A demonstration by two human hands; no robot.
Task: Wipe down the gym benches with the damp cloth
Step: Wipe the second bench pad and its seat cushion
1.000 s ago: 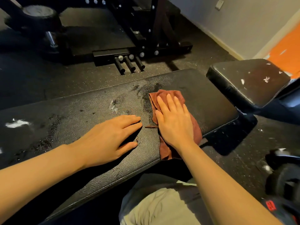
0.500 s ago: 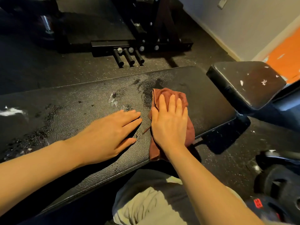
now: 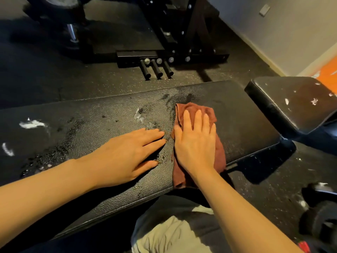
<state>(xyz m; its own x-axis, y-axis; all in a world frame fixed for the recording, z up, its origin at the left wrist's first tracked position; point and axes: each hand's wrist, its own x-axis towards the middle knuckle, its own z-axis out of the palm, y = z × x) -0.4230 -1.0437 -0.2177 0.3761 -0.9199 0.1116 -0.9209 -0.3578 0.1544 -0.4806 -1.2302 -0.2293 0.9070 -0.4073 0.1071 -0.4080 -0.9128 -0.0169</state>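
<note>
1. At far left, the long black textured vinyl bench pad (image 3: 94, 125) runs across the view, marked with white smears and a dark wet patch towards its near-left part.
2. Behind it on the dark speckled rubber floor (image 3: 45, 83) stands a black steel rack base (image 3: 164, 55) with three short black pegs pointing towards the bench; a dumbbell lies further back at top left.
3. The left hand (image 3: 127, 154) lies flat on the bench pad, fingers straight and close together, pointing right, holding nothing.
4. Just beside its fingertips, wet streaks and a small white smear mark the middle of the pad.
5. The crumpled reddish-brown damp cloth (image 3: 195, 110) sits on the right half of the pad, its near end hanging over the front edge.
6. The right hand (image 3: 196, 143) presses flat on the cloth, fingers straight and slightly spread, not curled round it.
7. To the right, a second black padded cushion (image 3: 291, 101) with white scuffs sits tilted, apart from the long pad's end.
8. Beyond it run a pale grey wall (image 3: 291, 33) and an orange patch at the right edge.
9. Near bottom right, dark gym gear lies on the floor, too dim to identify.
</note>
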